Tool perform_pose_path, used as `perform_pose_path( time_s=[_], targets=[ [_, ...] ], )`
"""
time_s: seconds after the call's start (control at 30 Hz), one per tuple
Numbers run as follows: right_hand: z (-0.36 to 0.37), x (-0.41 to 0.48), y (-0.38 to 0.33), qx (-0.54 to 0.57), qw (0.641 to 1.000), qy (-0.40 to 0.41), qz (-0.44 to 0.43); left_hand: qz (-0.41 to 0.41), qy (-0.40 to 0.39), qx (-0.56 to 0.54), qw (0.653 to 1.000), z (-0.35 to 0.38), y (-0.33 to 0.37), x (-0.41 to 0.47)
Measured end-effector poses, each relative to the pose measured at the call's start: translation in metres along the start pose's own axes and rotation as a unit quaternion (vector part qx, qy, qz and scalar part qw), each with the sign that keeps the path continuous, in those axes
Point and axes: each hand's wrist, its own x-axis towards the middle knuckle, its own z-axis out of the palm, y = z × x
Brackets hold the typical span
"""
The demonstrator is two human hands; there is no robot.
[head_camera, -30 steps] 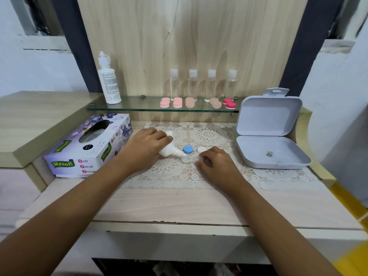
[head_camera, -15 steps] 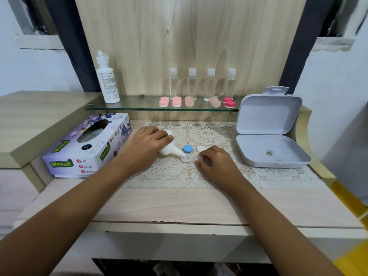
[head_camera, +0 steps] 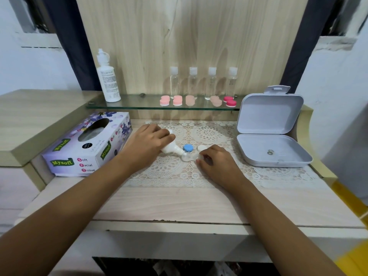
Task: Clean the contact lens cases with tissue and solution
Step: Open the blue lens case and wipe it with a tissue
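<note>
My left hand [head_camera: 148,145] grips a small white solution bottle [head_camera: 171,149], tipped on its side so its nozzle points down into the left cup of a clear contact lens case [head_camera: 189,156] on the lace mat. My right hand [head_camera: 216,163] pinches the right end of that case, which its fingers partly hide. A blue cap [head_camera: 187,148] and a white cap [head_camera: 201,148] lie on the mat just behind the case.
A Mysoft tissue box [head_camera: 87,145] sits at the left. An open grey plastic box [head_camera: 272,150] stands at the right. The glass shelf [head_camera: 139,105] carries a tall white bottle [head_camera: 107,78], several clear bottles and several pink lens cases [head_camera: 191,100].
</note>
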Motion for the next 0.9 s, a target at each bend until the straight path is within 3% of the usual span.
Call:
perform_pose_path(
  time_s=[0.67,0.9],
  targets=[
    [0.0,0.0,-0.001,0.01,1.0,-0.002,0.007,-0.032,0.006,-0.011,0.999,0.0,-0.002,0.001],
    [-0.001,0.001,0.0,0.021,1.0,-0.008,0.013,-0.009,0.029,-0.028,0.999,0.001,0.009,0.012]
  ],
)
